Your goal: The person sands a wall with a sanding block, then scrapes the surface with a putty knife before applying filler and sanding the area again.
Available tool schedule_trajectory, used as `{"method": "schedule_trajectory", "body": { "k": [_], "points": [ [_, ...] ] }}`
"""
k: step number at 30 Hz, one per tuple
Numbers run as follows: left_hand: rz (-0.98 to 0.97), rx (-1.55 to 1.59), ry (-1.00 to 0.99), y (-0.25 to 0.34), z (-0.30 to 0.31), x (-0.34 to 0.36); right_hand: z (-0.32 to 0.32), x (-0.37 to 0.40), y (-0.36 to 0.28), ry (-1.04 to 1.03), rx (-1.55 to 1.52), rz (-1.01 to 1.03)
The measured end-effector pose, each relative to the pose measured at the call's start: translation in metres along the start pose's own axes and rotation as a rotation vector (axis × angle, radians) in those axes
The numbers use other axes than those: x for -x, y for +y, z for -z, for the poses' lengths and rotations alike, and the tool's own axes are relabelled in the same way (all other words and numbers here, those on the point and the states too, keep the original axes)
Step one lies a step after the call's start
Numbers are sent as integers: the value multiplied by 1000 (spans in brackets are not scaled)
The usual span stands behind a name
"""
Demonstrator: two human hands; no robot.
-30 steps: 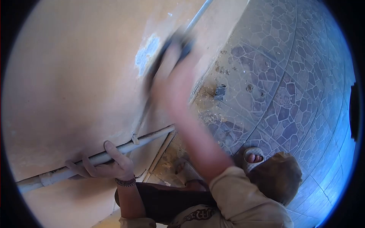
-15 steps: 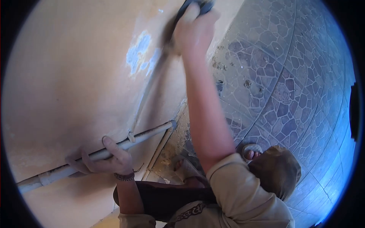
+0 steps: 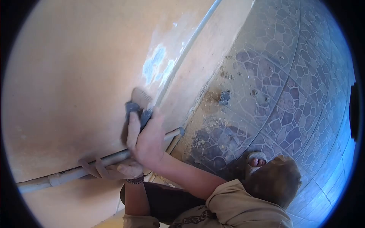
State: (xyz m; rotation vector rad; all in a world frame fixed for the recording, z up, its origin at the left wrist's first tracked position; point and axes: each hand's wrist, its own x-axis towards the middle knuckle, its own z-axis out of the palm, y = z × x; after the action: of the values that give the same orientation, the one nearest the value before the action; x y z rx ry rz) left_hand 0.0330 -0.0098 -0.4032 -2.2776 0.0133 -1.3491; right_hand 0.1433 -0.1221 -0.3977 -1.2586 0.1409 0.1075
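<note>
My right hand [image 3: 149, 138] is closed around a brush-like tool [image 3: 141, 98], just beyond the thick pipe [image 3: 68, 175]. Half a second ago it was stretched well away from that pipe; now it has swung back beside my left hand [image 3: 127, 169], whose fingers stay hooked over the pipe. I judge this a return stroke along the wall [image 3: 76, 76], leaving the pale patch [image 3: 154, 62], farther from the pipe, uncovered.

Stone-patterned floor [image 3: 281, 76] beside beige wall [image 3: 76, 76]
</note>
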Motion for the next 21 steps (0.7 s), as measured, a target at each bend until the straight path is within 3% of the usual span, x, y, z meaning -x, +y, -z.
{"method": "schedule_trajectory", "body": {
  "k": [3,4,6,10,12,14,15,16,19,21],
  "points": [
    [62,98,-2,-1,9,0,1,-35,4,106,71,142],
    [70,107,-11,-1,10,0,7,-77,-7,376,179,332],
    [102,146,-35,5,11,1,19,-115,-1,155,442,100],
    [50,180,1,-2,7,5,-17,-1,-11,418,112,275],
    [-30,155,-48,-12,14,2,-20,27,-12,290,63,220],
    [16,189,-33,-16,28,-5,-2,-16,14,80,136,186],
    [107,240,27,-10,30,-12,5,-56,3,295,129,285],
    [203,294,75,-5,33,-13,23,-102,1,186,276,78],
    [121,354,127,-9,32,-12,15,-80,18,319,182,210],
    [88,215,69,-13,31,-16,-21,8,65,384,253,441]
  ]
}}
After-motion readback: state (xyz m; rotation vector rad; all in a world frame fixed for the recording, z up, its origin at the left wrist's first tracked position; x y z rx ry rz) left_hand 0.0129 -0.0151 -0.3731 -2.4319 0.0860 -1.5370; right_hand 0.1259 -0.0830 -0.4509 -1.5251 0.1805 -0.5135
